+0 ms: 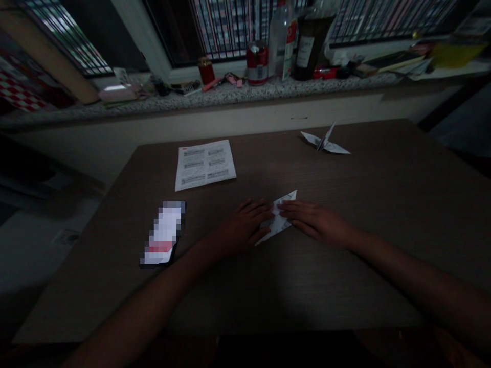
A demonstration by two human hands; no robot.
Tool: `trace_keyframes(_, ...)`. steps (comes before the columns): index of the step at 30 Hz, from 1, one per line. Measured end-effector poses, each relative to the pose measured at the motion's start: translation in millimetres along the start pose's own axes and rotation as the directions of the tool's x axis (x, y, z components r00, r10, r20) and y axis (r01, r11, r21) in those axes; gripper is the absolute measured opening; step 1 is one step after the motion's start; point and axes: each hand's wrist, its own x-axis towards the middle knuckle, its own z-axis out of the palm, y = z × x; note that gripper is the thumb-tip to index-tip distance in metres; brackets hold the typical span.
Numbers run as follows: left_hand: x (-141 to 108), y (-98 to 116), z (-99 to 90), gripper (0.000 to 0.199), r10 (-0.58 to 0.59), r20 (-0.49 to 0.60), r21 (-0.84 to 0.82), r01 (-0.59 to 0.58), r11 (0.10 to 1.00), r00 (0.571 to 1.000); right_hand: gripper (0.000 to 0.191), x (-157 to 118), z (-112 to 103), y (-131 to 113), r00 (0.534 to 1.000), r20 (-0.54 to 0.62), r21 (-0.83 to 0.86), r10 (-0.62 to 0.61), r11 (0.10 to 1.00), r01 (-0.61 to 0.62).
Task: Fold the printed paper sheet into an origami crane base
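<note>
A folded piece of white printed paper [279,221] lies slantwise on the brown table, with pointed ends at its upper right and lower left. My left hand [245,225] rests on its left part, palm down, fingers stretched out. From the other side my right hand [316,220] lies flat on its right part, fingers extended. Parts of the paper are hidden under the fingers of both hands. Farther back on the right stands a folded paper crane [325,143] with its wings spread.
A printed sheet [206,164] lies at the table's back left. Nearer, left of my left forearm, is a phone [163,235] with a blurred screen. Behind the table [368,276], the stone windowsill [172,104] holds a red can [257,64], bottles and several small items.
</note>
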Motion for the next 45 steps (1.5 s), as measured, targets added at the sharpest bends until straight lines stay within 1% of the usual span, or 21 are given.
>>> trace_keyframes(4,3,8,-4.2,0.041,-0.011,-0.065,0.057,0.015,0.998,0.998,0.036,-1,1,-6,0.999,-0.034,-0.118,0.022,0.993,-0.026)
trace_keyframes(6,3,15,-4.6,0.044,-0.012,-0.042,0.079,0.015,0.997,0.999,0.035,-2,1,-10,0.999,-0.041,-0.178,0.03,0.983,-0.037)
trace_keyframes(9,1,24,-1.6,0.04,0.002,-0.013,0.095,0.0,0.996,1.0,0.034,-3,1,-15,0.999,-0.028,-0.231,0.033,0.972,-0.039)
trace_keyframes(13,-1,29,6.6,0.04,-0.011,-0.048,0.084,0.015,0.996,0.999,0.035,-5,2,-16,0.998,-0.034,-0.248,0.044,0.967,-0.051)
trace_keyframes(17,1,28,11.9,0.035,-0.013,-0.098,0.077,0.02,0.997,0.995,0.031,-4,2,-14,0.998,-0.063,-0.225,0.024,0.974,-0.038)
trace_keyframes(20,4,27,13.2,0.029,-0.007,-0.117,0.089,0.017,0.996,0.993,0.025,-3,3,-12,0.997,-0.081,-0.208,-0.009,0.978,-0.007)
trace_keyframes(23,5,24,14.5,0.025,0.007,-0.131,0.103,0.007,0.995,0.991,0.023,-3,3,-12,0.995,-0.102,-0.191,-0.015,0.982,-0.005)
trace_keyframes(27,5,21,16.7,0.022,-0.01,-0.17,0.08,0.024,0.996,0.985,0.02,-2,4,-13,0.992,-0.122,-0.133,-0.006,0.991,-0.011)
trace_keyframes(31,5,18,19.2,0.019,-0.03,-0.21,0.019,0.034,0.999,0.977,0.019,-2,4,-16,0.991,-0.13,-0.086,0.026,0.996,-0.038)
trace_keyframes(34,5,17,21.2,0.018,-0.048,-0.236,-0.038,0.04,0.998,0.97,0.019,-1,3,-18,0.991,-0.125,-0.054,0.054,0.997,-0.061)
trace_keyframes(37,6,17,22.7,0.017,-0.074,-0.254,-0.075,0.056,0.996,0.964,0.021,0,4,-18,0.992,-0.11,-0.034,0.057,0.998,-0.061)
trace_keyframes(39,6,17,23.1,0.017,-0.084,-0.267,-0.086,0.063,0.994,0.96,0.019,0,5,-17,0.991,-0.119,-0.015,0.064,0.998,-0.067)
trace_keyframes(42,6,19,23.1,0.016,-0.081,-0.272,-0.078,0.062,0.995,0.959,0.015,1,8,-16,0.983,-0.163,0.034,0.088,0.996,-0.084)
trace_keyframes(45,6,19,23.0,0.016,-0.082,-0.276,-0.08,0.062,0.995,0.958,0.012,2,9,-16,0.978,-0.175,0.075,0.109,0.992,-0.097)
